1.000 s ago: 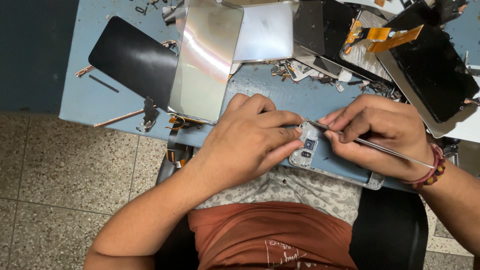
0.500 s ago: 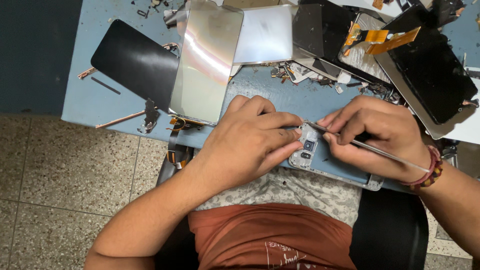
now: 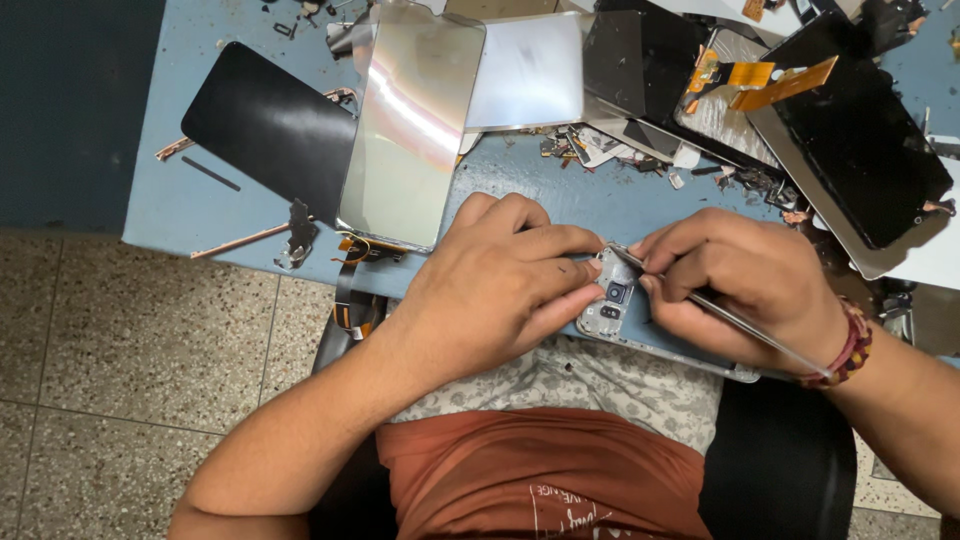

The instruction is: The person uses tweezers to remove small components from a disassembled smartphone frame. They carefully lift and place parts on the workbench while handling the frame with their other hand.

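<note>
My left hand (image 3: 500, 285) lies over a grey phone frame (image 3: 625, 318) at the near edge of the blue table (image 3: 215, 215), fingers pressing on its top end beside the camera module. My right hand (image 3: 740, 285) pinches thin metal tweezers (image 3: 720, 310), their tips touching the frame's top edge near my left fingertips. Most of the frame is hidden under both hands. A beaded bracelet (image 3: 850, 350) is on my right wrist.
A black glass panel (image 3: 265, 125), a shiny reflective sheet (image 3: 410, 125), a silver plate (image 3: 525, 70), dark screens with orange flex cables (image 3: 770, 85) and small loose parts (image 3: 600, 145) cover the table behind. Speckled floor tiles (image 3: 120, 380) lie to the left.
The tweezers' tips have shifted slightly along the frame's top edge; both hands stay in nearly the same place.
</note>
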Motion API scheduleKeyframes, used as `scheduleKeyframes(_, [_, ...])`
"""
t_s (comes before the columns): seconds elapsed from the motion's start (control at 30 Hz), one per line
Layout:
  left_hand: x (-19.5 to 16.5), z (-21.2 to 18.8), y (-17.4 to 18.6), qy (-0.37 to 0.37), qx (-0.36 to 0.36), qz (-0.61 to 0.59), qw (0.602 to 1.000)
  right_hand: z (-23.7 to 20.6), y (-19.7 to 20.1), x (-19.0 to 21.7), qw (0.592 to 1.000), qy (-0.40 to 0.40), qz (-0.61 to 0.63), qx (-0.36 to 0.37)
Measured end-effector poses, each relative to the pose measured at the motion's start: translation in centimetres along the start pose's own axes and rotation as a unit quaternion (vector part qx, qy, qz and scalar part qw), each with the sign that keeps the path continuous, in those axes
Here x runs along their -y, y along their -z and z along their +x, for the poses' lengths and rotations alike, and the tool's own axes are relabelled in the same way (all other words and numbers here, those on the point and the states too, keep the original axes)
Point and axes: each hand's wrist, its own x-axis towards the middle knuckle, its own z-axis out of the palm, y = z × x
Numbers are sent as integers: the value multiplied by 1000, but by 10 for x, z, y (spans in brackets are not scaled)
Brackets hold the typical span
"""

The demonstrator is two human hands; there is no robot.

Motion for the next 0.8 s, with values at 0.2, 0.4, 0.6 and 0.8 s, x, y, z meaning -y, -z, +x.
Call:
scheduleKeyframes(0.2, [0, -1, 0, -3, -1, 0, 1000, 0, -1, 2, 999, 10, -35, 8])
scheduleKeyframes(0.4, [-1, -1, 1, -5, -2, 1, 1000, 0, 1, 1, 998, 31, -47, 7])
scheduleKeyframes(0.6, [-5, -4, 4, -6, -2, 6, 1000, 0, 1, 12, 988, 30, -148, 19])
scheduleKeyframes(0.8, [-7, -9, 5, -6, -2, 6, 1000, 5, -9, 17, 976, 20, -212, 34])
